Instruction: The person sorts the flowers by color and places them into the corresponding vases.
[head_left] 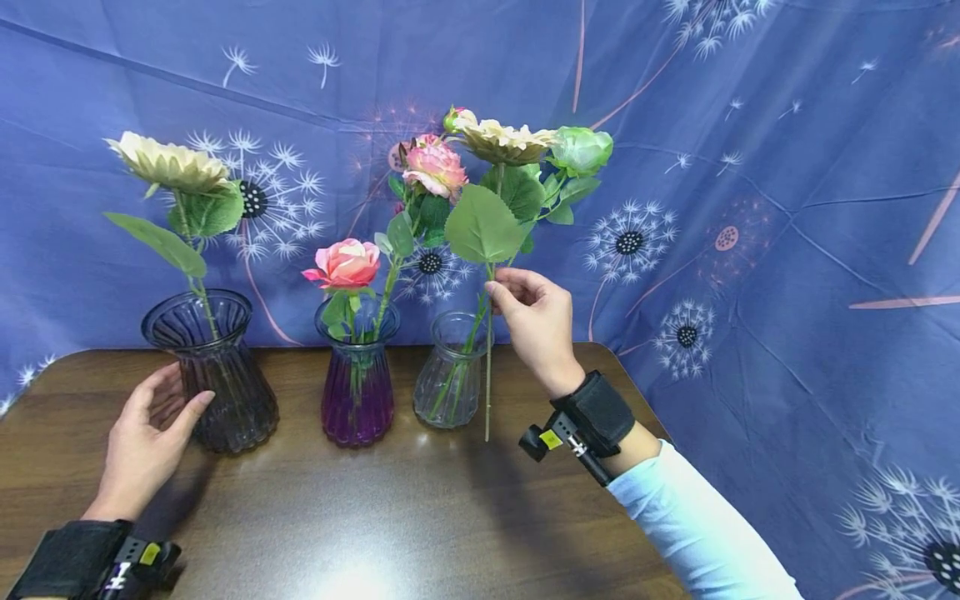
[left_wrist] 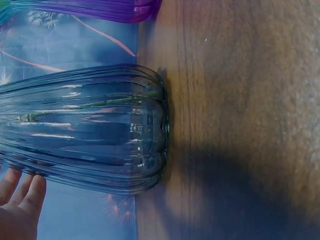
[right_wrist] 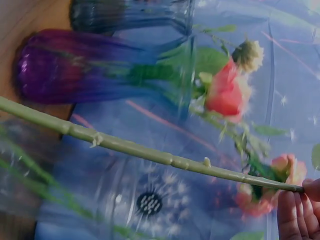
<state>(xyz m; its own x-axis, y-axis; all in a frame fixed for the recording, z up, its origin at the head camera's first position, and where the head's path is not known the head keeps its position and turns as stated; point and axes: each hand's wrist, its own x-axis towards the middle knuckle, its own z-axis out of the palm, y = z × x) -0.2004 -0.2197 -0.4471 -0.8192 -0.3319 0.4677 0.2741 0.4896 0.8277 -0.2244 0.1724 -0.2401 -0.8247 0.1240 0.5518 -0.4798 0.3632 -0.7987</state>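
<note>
My left hand holds the dark grey ribbed glass vase, thumb at its front and fingers along its left side. A cream flower on a green stem stands in that vase. My right hand pinches the stem of another cream flower between thumb and fingers. This stem hangs upright outside the clear glass vase, by its right side, with its lower end above the table. The right wrist view shows the pinched stem close up.
A purple-blue vase with a pink rose and a taller pink flower stands between the other vases. Stems rise from the clear vase, near a green flower. Behind the wooden table hangs a blue dandelion-print cloth.
</note>
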